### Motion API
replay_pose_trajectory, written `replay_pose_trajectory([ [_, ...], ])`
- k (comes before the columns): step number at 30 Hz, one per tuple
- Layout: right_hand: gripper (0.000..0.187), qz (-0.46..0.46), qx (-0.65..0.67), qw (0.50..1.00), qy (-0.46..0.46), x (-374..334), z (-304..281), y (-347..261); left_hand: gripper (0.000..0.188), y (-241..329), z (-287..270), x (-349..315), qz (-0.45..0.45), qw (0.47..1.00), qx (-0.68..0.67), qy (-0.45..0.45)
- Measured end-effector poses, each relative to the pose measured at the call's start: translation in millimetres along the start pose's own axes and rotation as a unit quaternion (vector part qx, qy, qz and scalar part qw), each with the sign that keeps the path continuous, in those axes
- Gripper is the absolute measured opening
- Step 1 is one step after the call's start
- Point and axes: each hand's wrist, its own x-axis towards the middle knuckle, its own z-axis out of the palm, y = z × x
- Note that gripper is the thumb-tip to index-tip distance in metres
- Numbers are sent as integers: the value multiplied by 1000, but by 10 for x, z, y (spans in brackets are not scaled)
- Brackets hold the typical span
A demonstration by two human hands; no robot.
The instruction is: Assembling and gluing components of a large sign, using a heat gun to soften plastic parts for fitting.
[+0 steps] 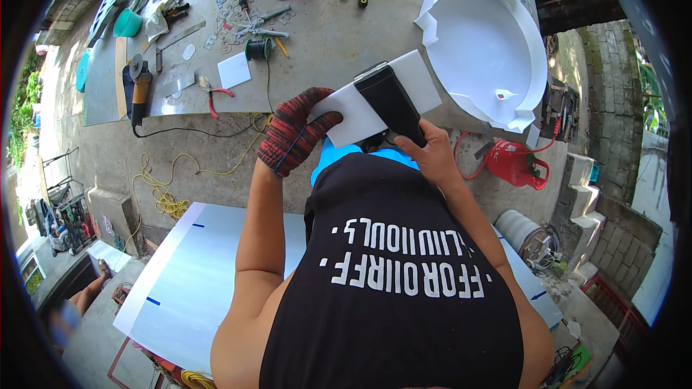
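Observation:
My left hand (295, 131), in a red and black knitted glove, grips the left end of a flat white rectangular piece (418, 78), thumb on top. My bare right hand (432, 153) is closed round the lower end of a black block-shaped tool (389, 98) with a metal strip at its far end. The tool lies slantwise across the middle of the white piece. Both are held in front of my body, at the near edge of the metal worktable (317, 54). What lies under the white piece is hidden.
A large white round shape with an upright rim (483, 50) lies at the table's right. Left are an angle grinder (140, 90), red-handled pliers (217, 98), a wire spool (257, 49) and small cut pieces. A red gas tank (513, 162) stands right; yellow cord (169, 202) crosses the floor.

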Motion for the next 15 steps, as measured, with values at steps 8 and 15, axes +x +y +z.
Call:
replay_pose_trajectory([
  [8, 34, 34, -10, 999, -3, 16, 2, -29, 33, -62, -6, 13, 21, 999, -37, 12],
  [15, 26, 104, 111, 988, -22, 109, -121, 26, 40, -237, 114, 32, 3, 983, -179, -24],
])
